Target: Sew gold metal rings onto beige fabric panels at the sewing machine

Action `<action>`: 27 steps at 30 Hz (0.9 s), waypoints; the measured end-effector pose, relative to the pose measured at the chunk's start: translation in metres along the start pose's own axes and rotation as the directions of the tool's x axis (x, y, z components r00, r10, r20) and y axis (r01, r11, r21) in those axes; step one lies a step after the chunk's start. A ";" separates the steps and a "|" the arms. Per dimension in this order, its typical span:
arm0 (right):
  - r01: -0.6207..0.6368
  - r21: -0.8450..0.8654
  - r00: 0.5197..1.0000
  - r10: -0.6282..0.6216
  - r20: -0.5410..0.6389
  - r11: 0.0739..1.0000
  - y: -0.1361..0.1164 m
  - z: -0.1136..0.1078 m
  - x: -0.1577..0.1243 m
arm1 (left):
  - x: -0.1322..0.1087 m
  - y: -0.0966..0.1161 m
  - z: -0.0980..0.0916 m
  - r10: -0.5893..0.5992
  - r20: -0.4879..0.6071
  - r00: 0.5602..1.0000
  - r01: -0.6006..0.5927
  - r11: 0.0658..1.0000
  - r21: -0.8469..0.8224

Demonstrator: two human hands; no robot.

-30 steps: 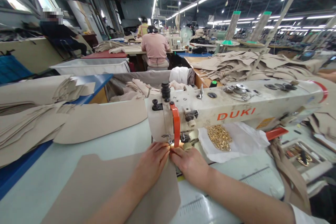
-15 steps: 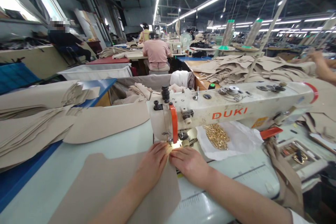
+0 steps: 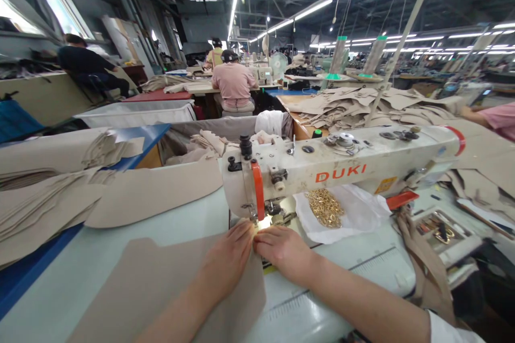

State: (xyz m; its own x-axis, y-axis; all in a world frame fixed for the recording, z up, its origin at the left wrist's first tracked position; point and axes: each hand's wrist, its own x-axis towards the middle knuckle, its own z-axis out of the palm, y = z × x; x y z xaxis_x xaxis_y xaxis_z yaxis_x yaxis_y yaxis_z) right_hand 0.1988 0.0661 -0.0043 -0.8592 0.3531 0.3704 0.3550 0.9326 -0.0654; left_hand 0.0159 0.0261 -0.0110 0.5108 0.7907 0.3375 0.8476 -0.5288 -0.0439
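Both hands have barely shifted since the earlier frames; only the head camera has swung a little, so the sewing machine sits slightly further left in view. The left hand (image 3: 229, 260) lies palm down on a tan fabric panel (image 3: 161, 289), fingers flat and pressing it to the pale table (image 3: 72, 278). The right hand (image 3: 284, 252) rests just beside it, also palm down, and the fingertips of the two hands meet at the lit spot under the needle of the white DUKI sewing machine (image 3: 338, 163). Neither hand is closed around anything; both press flat on the cloth. That panel runs its long axis from the near left corner of the table up toward the needle, with its far right corner pointing under the machine head. Behind the needle, a heap of small gold metal rings (image 3: 325, 207) lies on a white bag (image 3: 362, 214). Another tan piece (image 3: 153, 190) lies flat to the left of the machine, well apart from the hands, beside stacks of cut pieces (image 3: 44, 193). Further back a person in a pink shirt (image 3: 234, 83) sits at another machine.
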 end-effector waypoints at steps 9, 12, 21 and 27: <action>-0.029 0.003 0.999 0.029 0.017 1.000 0.002 0.002 0.003 | 0.002 -0.006 0.004 0.044 -0.011 0.999 -0.043 0.996 0.075; -0.039 0.004 0.999 0.039 0.030 0.999 0.003 0.001 0.004 | 0.003 -0.007 0.005 0.084 -0.023 0.996 -0.082 0.992 0.101; -0.035 0.015 0.999 0.035 0.007 0.999 0.003 0.005 0.003 | 0.001 -0.005 0.008 0.069 -0.036 0.997 -0.066 0.994 0.088; -0.018 0.019 1.000 0.018 -0.011 1.000 0.002 0.005 0.002 | -0.001 -0.004 0.009 0.017 -0.057 0.998 -0.016 1.000 0.006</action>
State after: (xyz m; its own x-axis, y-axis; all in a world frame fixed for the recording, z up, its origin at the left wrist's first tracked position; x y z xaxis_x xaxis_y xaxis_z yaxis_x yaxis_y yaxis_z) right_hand 0.1957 0.0689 -0.0080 -0.8485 0.3688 0.3795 0.3631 0.9274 -0.0897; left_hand 0.0136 0.0303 -0.0192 0.5157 0.7629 0.3898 0.8401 -0.5396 -0.0554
